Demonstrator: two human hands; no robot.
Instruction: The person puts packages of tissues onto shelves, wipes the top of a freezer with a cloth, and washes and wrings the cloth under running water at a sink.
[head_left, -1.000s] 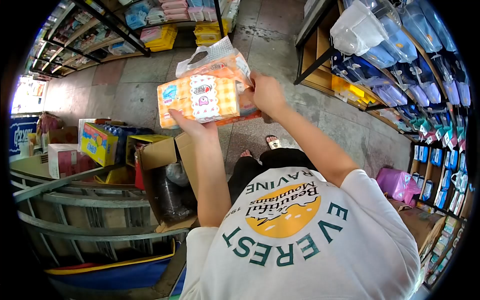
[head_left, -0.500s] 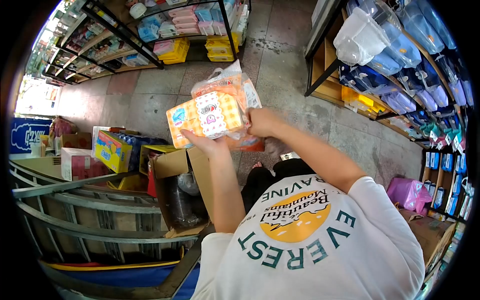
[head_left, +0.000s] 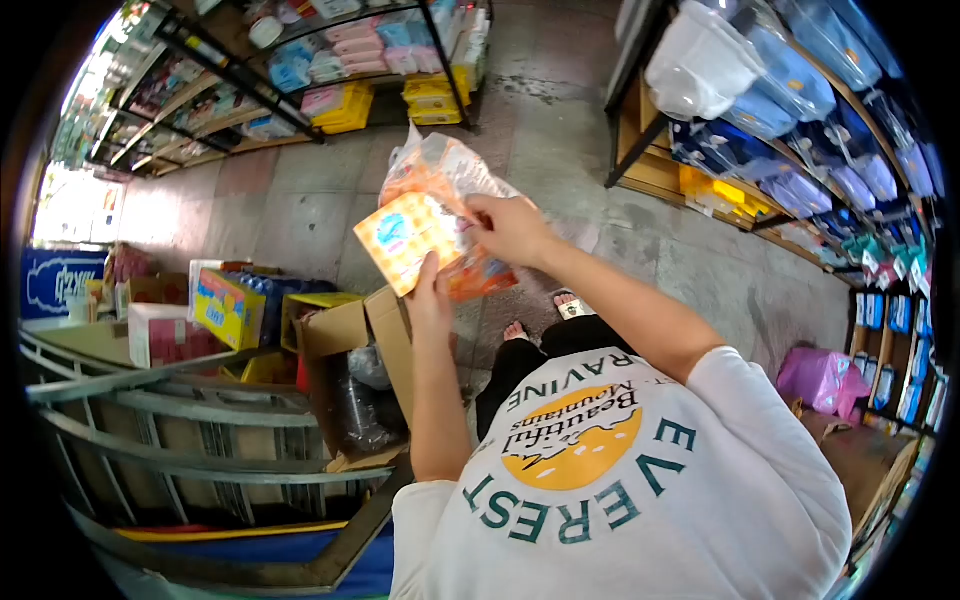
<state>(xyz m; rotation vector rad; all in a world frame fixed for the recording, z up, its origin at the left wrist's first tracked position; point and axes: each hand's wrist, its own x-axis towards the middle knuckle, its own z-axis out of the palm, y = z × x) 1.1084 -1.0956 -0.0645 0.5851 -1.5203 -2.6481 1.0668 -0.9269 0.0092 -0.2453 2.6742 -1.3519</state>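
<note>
My left hand grips an orange-and-white checked soft pack, which looks like a pack of tissues, by its lower edge. A clear plastic bag with orange print hangs behind the pack and to its right. My right hand is closed on the bag at its near side, beside the pack's right end. That end of the pack is partly covered by the bag and my fingers, so how far it sits inside cannot be made out. More orange wrapping shows through the plastic below.
An open cardboard box holding a plastic-wrapped dark item stands at lower left, beside a metal ladder. Shelves of packaged goods are at the far left. A rack of bagged blue items stands right, near a pink bag.
The checked pack has turned and tilted, and its right end has moved behind the bag's plastic and my right hand. My left hand has shifted its grip to the pack's lower edge.
</note>
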